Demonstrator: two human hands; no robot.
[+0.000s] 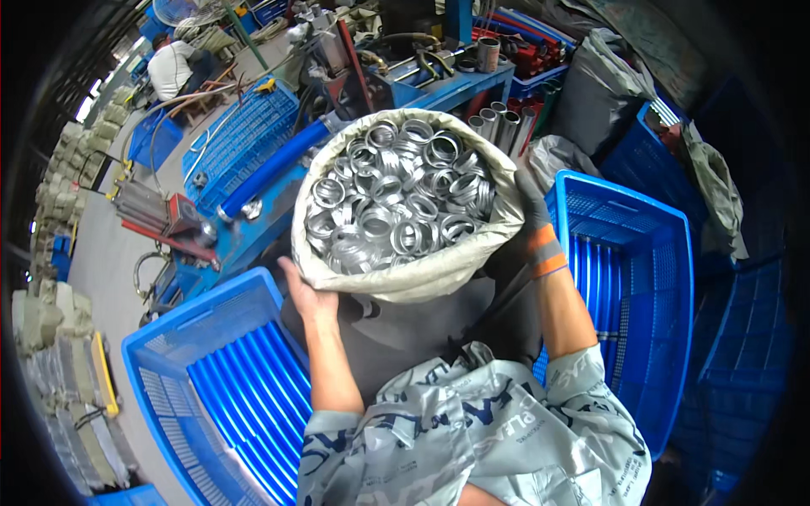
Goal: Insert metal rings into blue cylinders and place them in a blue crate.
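Note:
In front of me a pale woven sack (411, 285) with its rim rolled outward is filled with shiny metal rings (386, 191). My left hand (307, 293), bare, grips the sack at its near left edge; its thumb shows and most of the fingers are hidden behind the cloth. On the opposite side my right hand (532, 207) wears a dark glove with an orange-and-grey cuff and holds the sack's right rim. Its fingertips are partly out of sight.
Blue crates with blue tubes flank me, a left crate (139, 354) and a right crate (666, 253). Beyond the sack stands a blue workbench (451, 93) with tools and a can. A blue cylinder (274, 169) lies left of it. A seated person (171, 69) is far left.

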